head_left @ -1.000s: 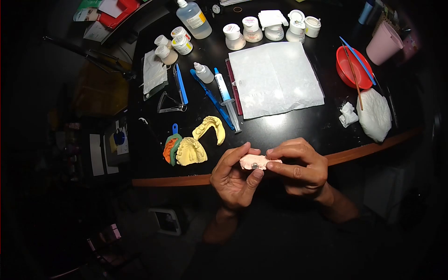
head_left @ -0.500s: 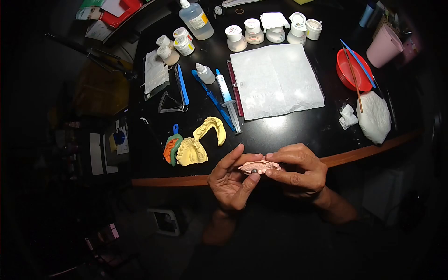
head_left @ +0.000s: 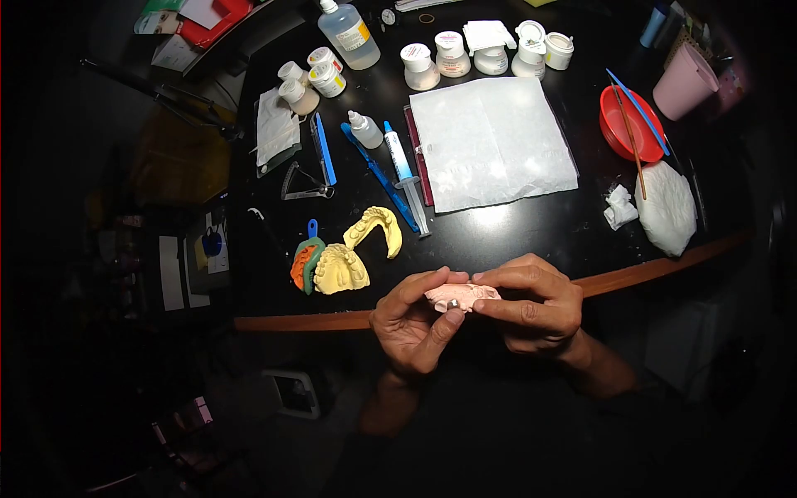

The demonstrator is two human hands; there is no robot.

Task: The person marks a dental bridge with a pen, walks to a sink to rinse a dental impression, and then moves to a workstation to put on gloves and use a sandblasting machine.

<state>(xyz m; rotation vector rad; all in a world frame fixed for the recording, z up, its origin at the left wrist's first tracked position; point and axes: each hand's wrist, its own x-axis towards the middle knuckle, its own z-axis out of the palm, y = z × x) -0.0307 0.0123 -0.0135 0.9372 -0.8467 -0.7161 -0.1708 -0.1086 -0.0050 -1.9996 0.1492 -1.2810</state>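
Observation:
Between my two hands is a pink dental model (head_left: 459, 295), held just in front of the table's wooden edge. A small shiny metal crown (head_left: 453, 305) shows on its lower side, by my left thumb tip. My left hand (head_left: 413, 325) is closed on the model's left end, thumb below and fingers behind. My right hand (head_left: 535, 303) grips the other end with fingertips above and below. Closest on the table are a cream upper dental cast (head_left: 341, 270), a horseshoe-shaped cream cast (head_left: 375, 231) and a green and orange impression (head_left: 307, 266).
White paper (head_left: 494, 145) covers a pad at the table's middle. Left of it lie a syringe (head_left: 404, 174), a blue-handled tool (head_left: 378, 176) and a dropper bottle (head_left: 365, 130). Several powder jars (head_left: 452, 56) line the back. A red bowl (head_left: 618, 137) holding brushes stands right, near white tissue (head_left: 664, 212).
The pink model has tilted, so more of its pink side faces me. My left index finger has bent down from a raised position onto it. My right hand has barely moved.

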